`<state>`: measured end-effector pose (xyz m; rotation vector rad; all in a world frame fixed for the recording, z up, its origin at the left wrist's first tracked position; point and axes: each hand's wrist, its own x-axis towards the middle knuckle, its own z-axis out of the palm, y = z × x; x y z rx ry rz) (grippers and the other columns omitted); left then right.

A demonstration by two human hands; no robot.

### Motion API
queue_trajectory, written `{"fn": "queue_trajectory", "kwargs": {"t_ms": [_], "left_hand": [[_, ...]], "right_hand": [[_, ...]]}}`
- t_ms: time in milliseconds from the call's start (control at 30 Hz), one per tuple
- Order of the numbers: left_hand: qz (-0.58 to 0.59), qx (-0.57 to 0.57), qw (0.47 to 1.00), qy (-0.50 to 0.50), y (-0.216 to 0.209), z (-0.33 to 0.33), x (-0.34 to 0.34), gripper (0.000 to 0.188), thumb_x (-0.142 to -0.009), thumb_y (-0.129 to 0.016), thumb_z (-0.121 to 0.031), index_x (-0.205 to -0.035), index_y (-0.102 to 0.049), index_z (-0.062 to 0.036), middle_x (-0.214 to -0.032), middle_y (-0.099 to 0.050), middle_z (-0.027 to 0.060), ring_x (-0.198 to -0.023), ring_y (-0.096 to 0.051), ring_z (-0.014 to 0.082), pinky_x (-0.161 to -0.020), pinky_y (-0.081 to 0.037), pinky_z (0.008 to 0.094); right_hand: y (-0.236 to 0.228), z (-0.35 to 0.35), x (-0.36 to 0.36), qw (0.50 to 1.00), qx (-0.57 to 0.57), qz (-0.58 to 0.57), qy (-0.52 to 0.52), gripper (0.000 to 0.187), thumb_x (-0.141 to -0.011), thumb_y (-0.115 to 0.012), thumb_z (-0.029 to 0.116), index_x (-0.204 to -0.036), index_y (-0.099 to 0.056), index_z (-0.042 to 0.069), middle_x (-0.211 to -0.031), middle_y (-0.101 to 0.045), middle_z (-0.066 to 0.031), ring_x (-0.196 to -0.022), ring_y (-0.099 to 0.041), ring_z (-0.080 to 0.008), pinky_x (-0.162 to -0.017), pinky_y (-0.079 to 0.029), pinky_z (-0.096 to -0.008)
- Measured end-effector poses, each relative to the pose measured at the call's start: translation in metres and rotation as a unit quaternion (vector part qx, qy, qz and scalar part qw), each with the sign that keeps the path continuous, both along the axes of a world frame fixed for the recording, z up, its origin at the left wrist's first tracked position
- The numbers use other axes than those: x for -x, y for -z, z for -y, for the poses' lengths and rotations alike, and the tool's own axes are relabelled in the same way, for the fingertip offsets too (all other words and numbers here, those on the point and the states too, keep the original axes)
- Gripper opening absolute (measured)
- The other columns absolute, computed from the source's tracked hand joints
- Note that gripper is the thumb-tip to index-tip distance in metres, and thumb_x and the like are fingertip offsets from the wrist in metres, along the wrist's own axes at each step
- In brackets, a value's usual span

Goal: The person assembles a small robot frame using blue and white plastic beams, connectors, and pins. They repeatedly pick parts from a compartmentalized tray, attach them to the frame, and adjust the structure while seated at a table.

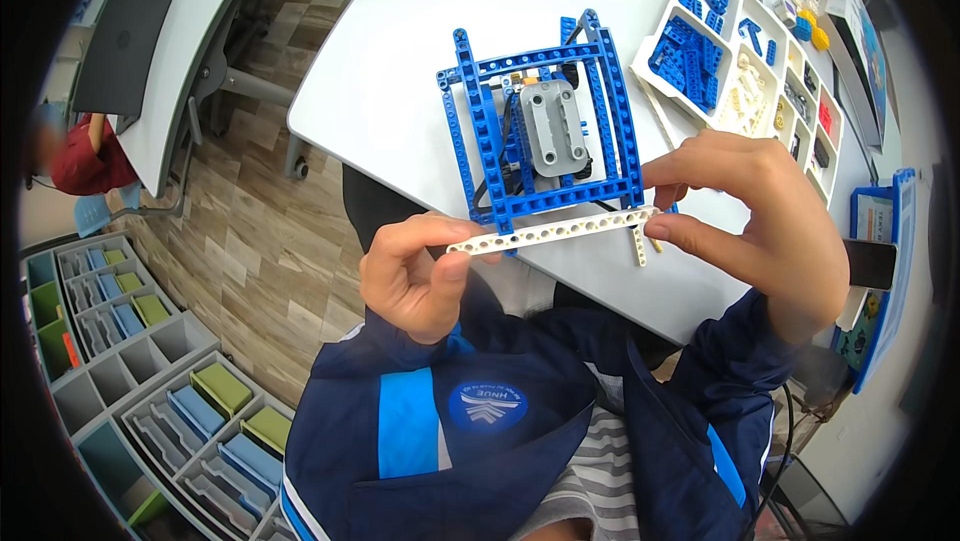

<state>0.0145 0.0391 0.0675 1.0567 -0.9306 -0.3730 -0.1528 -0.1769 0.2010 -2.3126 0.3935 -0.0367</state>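
Observation:
My left hand point(413, 273) pinches the left end of a long white building beam point(555, 232) with a row of holes. The fingers of my right hand point(745, 203) close on its right end. The beam lies along the near edge of a blue frame point(490, 131) built from studded beams, which stands on the table. Inside that frame sits a grey motor or battery block point(555, 128) with black parts around it. A short white beam point(640, 247) points toward me below the frame's near right corner. Whether the long beam is pinned to the frame, I cannot tell.
A white sorting tray point(640, 66) with blue, white, black and red pieces lies at the far right of the white table point(400, 51). Beyond are yellow and grey parts and a box point(855, 51). Storage drawers point(215, 391) stand lower left; another person's red sleeve point(90, 159) shows far left.

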Motion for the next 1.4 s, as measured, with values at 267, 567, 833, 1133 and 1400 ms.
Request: {"fn": "queue_trajectory", "kwargs": {"t_ms": [267, 567, 833, 1133, 1400], "left_hand": [[0.039, -0.013, 0.999, -0.025, -0.004, 0.005, 0.001, 0.026, -0.097, -0.068, -0.019, -0.105, -0.058, 0.0039, -0.086, -0.069, 0.018, -0.075, -0.069, 0.0205, -0.069, -0.056, 0.0293], [0.034, -0.007, 0.999, -0.012, -0.001, 0.004, -0.001, 0.023, -0.095, -0.071, -0.012, -0.106, -0.06, 0.0047, -0.091, -0.07, 0.0192, -0.079, -0.071, 0.0217, -0.073, -0.056, 0.0297], [0.049, -0.033, 0.996, -0.07, 0.002, 0.009, 0.005, 0.036, -0.099, -0.066, -0.033, -0.1, -0.057, 0.0021, -0.076, -0.063, 0.0123, -0.062, -0.062, 0.0172, -0.058, -0.051, 0.0287], [0.001, 0.005, 1.0, -0.02, 0.003, 0.006, 0.003, 0.027, -0.097, -0.069, -0.02, -0.104, -0.059, 0.0033, -0.089, -0.069, 0.0169, -0.077, -0.069, 0.0192, -0.072, -0.055, 0.029], [0.065, -0.036, 0.994, -0.085, 0.003, 0.012, 0.005, 0.04, -0.1, -0.062, -0.039, -0.103, -0.056, 0.0009, -0.077, -0.062, 0.0117, -0.062, -0.062, 0.0163, -0.057, -0.05, 0.0277]], "right_hand": [[0.003, 0.008, 0.001, 0.999, -0.02, 0.0, -0.025, 0.027, -0.079, -0.079, 0.009, -0.104, -0.074, 0.0, -0.085, -0.071, -0.0132, -0.079, -0.069, -0.023, -0.074, -0.052, -0.033], [0.002, 0.013, 0.002, 0.999, -0.033, 0.0, -0.042, 0.027, -0.081, -0.078, 0.01, -0.106, -0.074, 0.0, -0.087, -0.073, -0.0116, -0.081, -0.07, -0.0222, -0.074, -0.053, -0.0316], [0.007, 0.016, 0.002, 0.998, -0.029, 0.015, -0.058, 0.026, -0.08, -0.078, 0.009, -0.105, -0.074, 0.0, -0.086, -0.073, -0.0113, -0.079, -0.07, -0.0223, -0.074, -0.053, -0.0318], [0.008, 0.015, 0.002, 0.997, -0.012, 0.028, -0.067, 0.024, -0.081, -0.078, 0.008, -0.102, -0.073, -0.002, -0.087, -0.073, -0.0122, -0.079, -0.071, -0.0236, -0.072, -0.053, -0.0325], [0.007, 0.016, 0.001, 0.996, -0.011, 0.025, -0.081, 0.023, -0.081, -0.077, 0.007, -0.101, -0.072, -0.003, -0.087, -0.073, -0.0129, -0.08, -0.071, -0.0241, -0.072, -0.054, -0.0328]]}}
